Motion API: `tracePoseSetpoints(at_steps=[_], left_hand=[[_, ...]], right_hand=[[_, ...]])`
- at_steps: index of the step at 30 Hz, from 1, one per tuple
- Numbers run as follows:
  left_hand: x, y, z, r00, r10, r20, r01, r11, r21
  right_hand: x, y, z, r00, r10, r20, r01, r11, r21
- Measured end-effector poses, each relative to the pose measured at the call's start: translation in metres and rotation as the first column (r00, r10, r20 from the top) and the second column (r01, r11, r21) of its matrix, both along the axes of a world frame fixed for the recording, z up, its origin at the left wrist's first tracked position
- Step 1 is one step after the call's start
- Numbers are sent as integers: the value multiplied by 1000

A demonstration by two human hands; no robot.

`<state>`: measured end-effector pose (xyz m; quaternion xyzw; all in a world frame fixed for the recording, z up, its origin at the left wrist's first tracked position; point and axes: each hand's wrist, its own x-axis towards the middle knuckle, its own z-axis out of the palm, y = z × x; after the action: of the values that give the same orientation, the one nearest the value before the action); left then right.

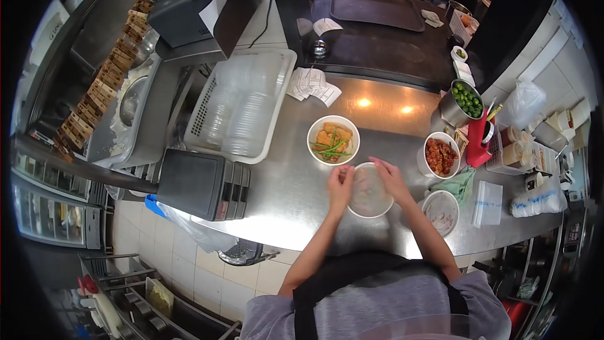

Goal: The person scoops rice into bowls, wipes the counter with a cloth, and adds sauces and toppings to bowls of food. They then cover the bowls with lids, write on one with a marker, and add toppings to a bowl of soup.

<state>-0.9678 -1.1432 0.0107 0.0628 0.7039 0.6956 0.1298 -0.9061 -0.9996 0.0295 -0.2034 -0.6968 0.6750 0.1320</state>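
Note:
A round white bowl with a translucent plastic lid (370,192) sits on the steel counter in front of me. My left hand (340,186) is at its left rim, fingers curled in and closed at the lid's edge. On the upper right side, my right hand (390,179) grips the rim with its fingers reaching over the far edge. Food under the lid shows only as a blur. Just beyond stands an uncovered white bowl of fried pieces with green beans (333,141). Right of my hands is a white tub of red-brown saucy food (441,156).
Another lidded bowl (440,213) is beside my right forearm, near a green cloth (458,184). A white basket (274,119) holds stacked clear lids. Black containers (192,182) stand at left, a metal pot of green vegetables (466,99) at right. Paper slips (313,86) lie at the back.

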Motion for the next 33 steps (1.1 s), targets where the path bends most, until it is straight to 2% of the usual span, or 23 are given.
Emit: tracePoseSetpoints(at_steps=[2,3,6,8,9,12,14,19,22,28,33], left_hand=[[-2,-3,-2,998,-58,-13,59,988,140],[-3,-1,2,995,-92,-22,95,972,213],[-5,-9,15,916,-335,223,254,910,328],[-1,-14,16,933,-350,78,333,926,178],[2,-15,16,930,-367,6,365,926,101],[14,-17,25,922,-342,182,307,931,195],[13,-18,28,911,-367,191,332,924,190],[6,-20,32,898,-416,144,404,909,106],[0,-20,23,911,-412,39,412,911,9],[0,-19,20,909,-401,110,395,916,73],[-5,-17,21,900,-434,33,433,901,22]], right_hand=[[2,-9,10,990,-110,-90,115,992,55],[5,-8,8,993,-93,-71,93,996,4],[19,-2,-2,998,-55,-12,54,992,-113],[33,-11,-9,997,-62,52,69,986,-149],[39,-18,-2,997,-74,17,76,987,-139],[42,-26,3,999,-47,-7,44,976,-212],[42,-24,4,1000,6,16,-2,964,-266],[39,-18,6,991,87,102,-54,956,-290],[36,-20,11,998,56,9,-50,948,-313],[36,-20,12,999,42,35,-28,943,-331],[34,-18,1,995,10,100,15,969,-248]])
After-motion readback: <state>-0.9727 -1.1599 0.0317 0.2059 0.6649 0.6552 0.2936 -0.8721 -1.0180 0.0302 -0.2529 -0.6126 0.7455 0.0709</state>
